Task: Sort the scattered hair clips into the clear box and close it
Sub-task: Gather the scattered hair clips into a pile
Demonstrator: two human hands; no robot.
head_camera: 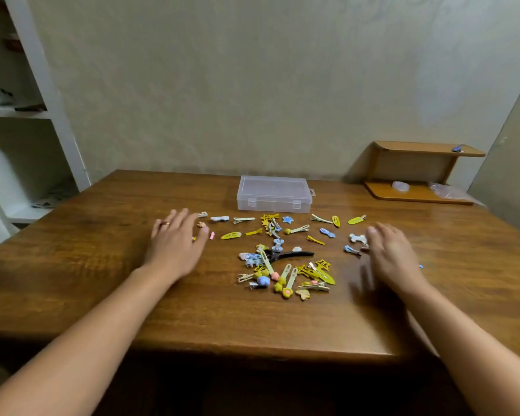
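Several hair clips (285, 265) in yellow, blue, pink and white lie scattered across the middle of the wooden table (102, 280), with one long black clip (291, 255) among them. Behind them stands the clear box (273, 194), its lid down. My left hand (177, 240) lies flat with fingers spread at the left edge of the scatter, close to a small pink clip (212, 235). My right hand (392, 253) hovers flat at the right edge, beside a white bone-shaped clip (357, 238). Neither hand holds anything.
A small wooden two-level shelf (415, 172) stands at the table's back right against the wall, with a few small items on it. White built-in shelves (27, 115) rise to the left. The table's front edge (252, 349) is near me.
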